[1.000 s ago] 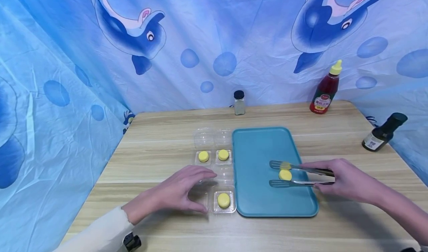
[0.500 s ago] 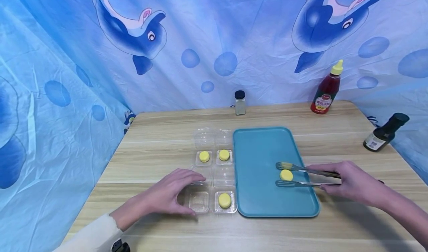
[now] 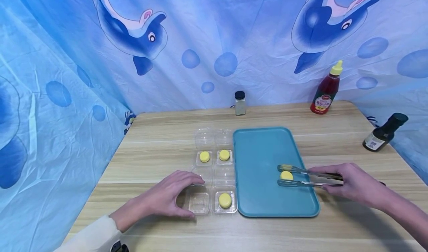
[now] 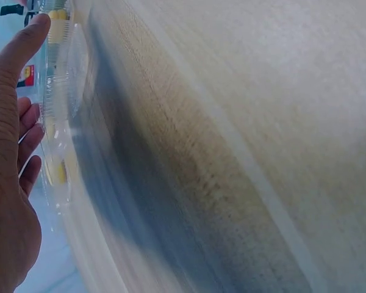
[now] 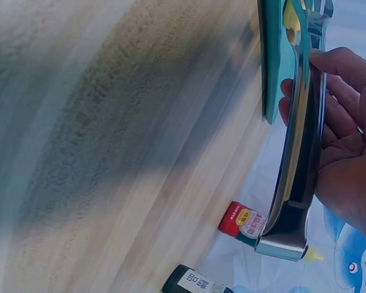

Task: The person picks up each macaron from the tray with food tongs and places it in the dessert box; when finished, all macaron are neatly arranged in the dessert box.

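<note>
My right hand point(image 3: 351, 181) grips a pair of metal tongs point(image 5: 299, 152) by the arms, near the tray's right edge. Their slotted tips lie spread on either side of a yellow macaron point(image 3: 286, 175) on the blue-green tray point(image 3: 260, 151). On the left, my left hand point(image 3: 168, 194) spans the left side of a bare clear plastic box point(image 3: 199, 204), thumb at its front corner and fingers by its hinged lid. Three more clear boxes with lids flipped back each hold a yellow macaron, one at the front point(image 3: 225, 200) and two behind point(image 3: 204, 156).
Behind the tray stands a small black-capped jar point(image 3: 240, 104). A red sauce bottle point(image 3: 323, 96) with a yellow cap is at the back right, and a dark bottle point(image 3: 379, 136) near the right edge. A blue dolphin-print curtain point(image 3: 207, 47) surrounds the table.
My left hand has drawn back to the left, uncovering the front left box. The tongs have shifted slightly right, and their tips have come a little closer together around the macaron.
</note>
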`<state>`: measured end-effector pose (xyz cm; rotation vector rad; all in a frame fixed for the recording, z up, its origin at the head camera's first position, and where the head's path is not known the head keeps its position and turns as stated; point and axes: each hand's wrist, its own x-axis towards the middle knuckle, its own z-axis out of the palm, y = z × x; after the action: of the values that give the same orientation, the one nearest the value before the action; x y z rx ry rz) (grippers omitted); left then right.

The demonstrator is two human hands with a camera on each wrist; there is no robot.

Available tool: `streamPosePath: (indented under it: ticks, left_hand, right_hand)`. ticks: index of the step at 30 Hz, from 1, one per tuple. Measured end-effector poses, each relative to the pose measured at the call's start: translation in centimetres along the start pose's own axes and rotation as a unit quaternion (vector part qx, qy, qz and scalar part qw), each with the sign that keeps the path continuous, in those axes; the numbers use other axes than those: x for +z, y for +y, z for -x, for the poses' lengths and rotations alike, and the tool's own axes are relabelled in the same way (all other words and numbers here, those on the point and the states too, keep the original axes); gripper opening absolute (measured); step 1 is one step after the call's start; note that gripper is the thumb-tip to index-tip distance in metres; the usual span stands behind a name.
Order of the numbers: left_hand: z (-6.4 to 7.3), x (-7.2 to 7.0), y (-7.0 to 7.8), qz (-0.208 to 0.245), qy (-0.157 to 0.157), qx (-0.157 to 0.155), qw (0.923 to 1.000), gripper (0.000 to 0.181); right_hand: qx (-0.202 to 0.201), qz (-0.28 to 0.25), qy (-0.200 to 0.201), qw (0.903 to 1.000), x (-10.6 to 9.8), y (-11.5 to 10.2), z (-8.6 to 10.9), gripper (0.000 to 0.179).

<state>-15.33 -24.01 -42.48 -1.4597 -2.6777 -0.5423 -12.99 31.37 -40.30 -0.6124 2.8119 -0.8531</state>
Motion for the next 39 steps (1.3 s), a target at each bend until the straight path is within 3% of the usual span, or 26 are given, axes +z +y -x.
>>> streamPosePath:
  ticks: [4,11,26,39]
  left_hand:
    - [-0.1,0.0,0.0,-0.001,0.000,0.003,1.0000,0.091]
    - [-0.2,-0.1,0.0,-0.001,0.002,0.000,1.0000,0.088]
    - [-0.4,-0.2,0.1,0.003,-0.002,-0.004,1.0000,0.088]
    - [-0.4,0.0,0.0,0.007,0.002,-0.004,1.0000,0.088]
  right_hand:
    - [-0.008,-0.023,-0.005,0.9997,0.0,0.3,0.2,0.052]
    - [-0.017,-0.018,0.005,0.9997,0.1,0.5,0.4,0.052]
    - [0.005,-0.017,0.009,0.9998,0.3,0.2,0.5,0.050]
    - [-0.047,-0.040,0.038,0.9974,0.2,-0.6,0.3,0.051]
